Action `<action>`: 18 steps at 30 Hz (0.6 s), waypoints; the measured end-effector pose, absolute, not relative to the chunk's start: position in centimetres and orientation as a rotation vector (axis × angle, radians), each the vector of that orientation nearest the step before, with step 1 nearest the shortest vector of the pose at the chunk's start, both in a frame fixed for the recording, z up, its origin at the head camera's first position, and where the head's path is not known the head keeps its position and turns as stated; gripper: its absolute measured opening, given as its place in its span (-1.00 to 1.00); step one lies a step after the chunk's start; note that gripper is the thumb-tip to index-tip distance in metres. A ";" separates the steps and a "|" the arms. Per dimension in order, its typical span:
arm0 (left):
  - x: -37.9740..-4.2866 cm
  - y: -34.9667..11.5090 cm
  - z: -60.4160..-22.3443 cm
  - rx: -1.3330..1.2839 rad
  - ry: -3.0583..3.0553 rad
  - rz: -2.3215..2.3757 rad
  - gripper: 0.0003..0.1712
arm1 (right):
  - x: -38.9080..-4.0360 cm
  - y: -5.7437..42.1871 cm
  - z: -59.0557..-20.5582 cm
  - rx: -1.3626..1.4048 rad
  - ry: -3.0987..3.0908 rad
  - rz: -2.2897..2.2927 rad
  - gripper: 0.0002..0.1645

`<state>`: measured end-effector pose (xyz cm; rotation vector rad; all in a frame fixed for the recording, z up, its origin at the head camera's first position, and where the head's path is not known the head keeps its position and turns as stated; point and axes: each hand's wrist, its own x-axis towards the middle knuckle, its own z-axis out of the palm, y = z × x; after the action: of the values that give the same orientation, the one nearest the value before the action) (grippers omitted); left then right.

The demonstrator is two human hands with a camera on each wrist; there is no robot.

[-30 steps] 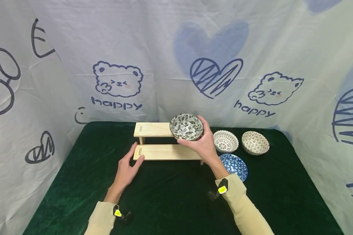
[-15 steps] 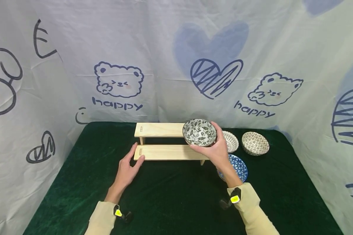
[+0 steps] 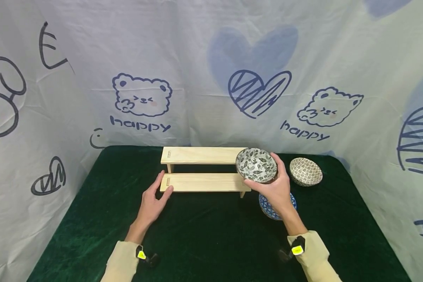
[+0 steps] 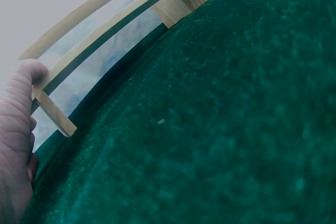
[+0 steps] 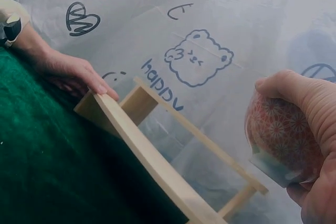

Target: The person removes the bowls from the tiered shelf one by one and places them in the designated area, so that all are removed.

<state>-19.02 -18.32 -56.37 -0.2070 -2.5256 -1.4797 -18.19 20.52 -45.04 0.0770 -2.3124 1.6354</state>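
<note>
My right hand (image 3: 273, 188) grips a bowl (image 3: 256, 165) by its right side, thumb at the near rim, and holds it tilted above the right end of a two-step wooden display shelf (image 3: 204, 182). Dark leaves pattern the pale inside of the bowl; its outside (image 5: 278, 129) looks reddish with white flowers in the right wrist view. My left hand (image 3: 150, 204) holds the left end of the lower step between thumb and fingers. In the left wrist view, the thumb (image 4: 32, 72) rests on the step's edge.
A blue-and-white patterned dish (image 3: 268, 206) lies partly hidden under my right wrist. Farther right stands a brown-and-cream patterned bowl (image 3: 306, 171). Dark green cloth (image 3: 204, 235) covers the table, and a printed white curtain (image 3: 197, 78) hangs behind it.
My right hand has carried the leaf-patterned bowl rightward and slightly nearer, away from the upper step's middle. It now hides the white ribbed bowl. My left hand has stayed put.
</note>
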 end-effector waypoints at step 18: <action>-18.9 -18.2 -56.1 -0.196 -2.527 -1.472 -0.16 | -15.3 24.5 -45.2 -0.104 -2.278 1.643 0.33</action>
<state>-18.94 -18.18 -56.05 -0.1965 -2.5274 -1.4717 -15.31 24.55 -45.25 -0.1038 -2.2776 1.6429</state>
